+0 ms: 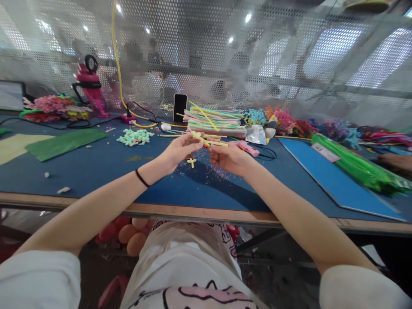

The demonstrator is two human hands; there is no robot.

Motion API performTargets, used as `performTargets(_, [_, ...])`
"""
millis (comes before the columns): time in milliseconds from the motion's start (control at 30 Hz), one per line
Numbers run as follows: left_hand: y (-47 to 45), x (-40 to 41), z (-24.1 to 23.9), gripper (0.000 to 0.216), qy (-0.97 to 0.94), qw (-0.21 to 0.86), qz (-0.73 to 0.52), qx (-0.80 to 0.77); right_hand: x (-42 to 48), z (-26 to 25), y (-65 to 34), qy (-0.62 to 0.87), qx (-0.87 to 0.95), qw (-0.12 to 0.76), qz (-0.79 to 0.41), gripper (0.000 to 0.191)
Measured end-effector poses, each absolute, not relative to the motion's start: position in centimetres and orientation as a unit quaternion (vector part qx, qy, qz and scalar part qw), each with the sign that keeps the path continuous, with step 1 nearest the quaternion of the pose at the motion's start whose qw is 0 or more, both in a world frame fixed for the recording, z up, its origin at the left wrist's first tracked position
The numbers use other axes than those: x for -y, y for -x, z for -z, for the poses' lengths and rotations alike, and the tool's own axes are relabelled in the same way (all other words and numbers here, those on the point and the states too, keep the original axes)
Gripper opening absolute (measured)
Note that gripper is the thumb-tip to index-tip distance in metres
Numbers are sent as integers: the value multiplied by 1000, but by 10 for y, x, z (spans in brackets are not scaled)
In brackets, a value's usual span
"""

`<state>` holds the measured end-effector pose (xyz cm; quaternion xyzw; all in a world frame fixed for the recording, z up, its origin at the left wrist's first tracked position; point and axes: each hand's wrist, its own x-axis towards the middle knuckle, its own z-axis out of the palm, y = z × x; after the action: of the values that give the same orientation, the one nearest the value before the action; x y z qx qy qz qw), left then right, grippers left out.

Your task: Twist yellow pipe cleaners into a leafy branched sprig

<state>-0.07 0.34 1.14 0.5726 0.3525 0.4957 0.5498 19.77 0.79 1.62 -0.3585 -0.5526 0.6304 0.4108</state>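
My left hand [178, 150] pinches a small pale-yellow flower shape [197, 136] that looks made of pipe cleaner. Closed around a pale-yellow pipe cleaner [219, 143] is my right hand [230, 159], its fingertips close to the flower. The two hands almost meet above the blue table mat. Just below them a second little yellow flower [192, 162] lies on the mat. Behind the hands is a stack of pastel pipe cleaners [215, 121]. A pink tool, probably a glue gun [247, 148], lies beyond my right hand.
Mint-green flower pieces [135, 137] lie to the left, near green sheets [66, 143]. A pink bottle [90, 92] and a phone [180, 107] stand at the back. On the right are a blue board [325, 171] and bagged green pipe cleaners [357, 165]. Another person's hand [397, 162] shows at far right.
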Motion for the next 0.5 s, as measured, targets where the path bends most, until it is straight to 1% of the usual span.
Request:
performTargets(67, [-2, -3, -7, 33, -599, 509, -500, -364, -7, -15, -197, 352, 550, 398, -644, 28])
performTargets(167, [-3, -4, -3, 32, -598, 494, -503, -382, -5, -15, -196, 347, 558, 407, -634, 27])
performTargets(300, [-3, -4, -4, 32, -571, 533, -499, -375, -2, -16, -193, 355, 555, 413, -629, 32])
performTargets(400, [-4, -2, -5, 30, -554, 560, -491, -372, 2, -14, -188, 352, 592, 418, -591, 37])
performTargets(500, [-4, -4, -5, 32, -567, 562, -478, -366, 1, -10, -184, 334, 626, 442, -548, 48])
